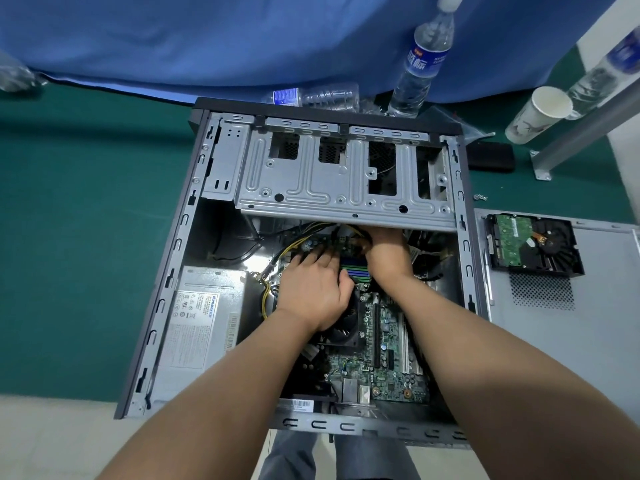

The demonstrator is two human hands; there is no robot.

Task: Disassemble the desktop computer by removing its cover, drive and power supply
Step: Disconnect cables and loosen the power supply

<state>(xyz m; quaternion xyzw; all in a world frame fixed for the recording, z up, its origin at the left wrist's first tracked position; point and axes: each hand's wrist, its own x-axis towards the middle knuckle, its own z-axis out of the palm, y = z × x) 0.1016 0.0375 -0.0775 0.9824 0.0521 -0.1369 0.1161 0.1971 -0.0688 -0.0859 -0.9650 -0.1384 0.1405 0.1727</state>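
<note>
The open computer case (162, 271) lies on its side on the green mat. The grey power supply (201, 323) sits inside at the lower left, with yellow and black cables (277, 258) running to the motherboard (391, 372). My left hand (311, 285) rests palm-down on the board near the fan, fingers reaching toward a connector. My right hand (388, 251) reaches under the metal drive cage (332, 178); its fingers are hidden there. The removed side cover (568, 341) lies to the right with the hard drive (530, 244) on it.
Water bottles (419, 64) and a paper cup (536, 112) stand behind the case by a blue cloth (242, 39). A black pouch (488, 155) and loose screws (480, 197) lie at the right. A metal post (585, 126) rises at the far right.
</note>
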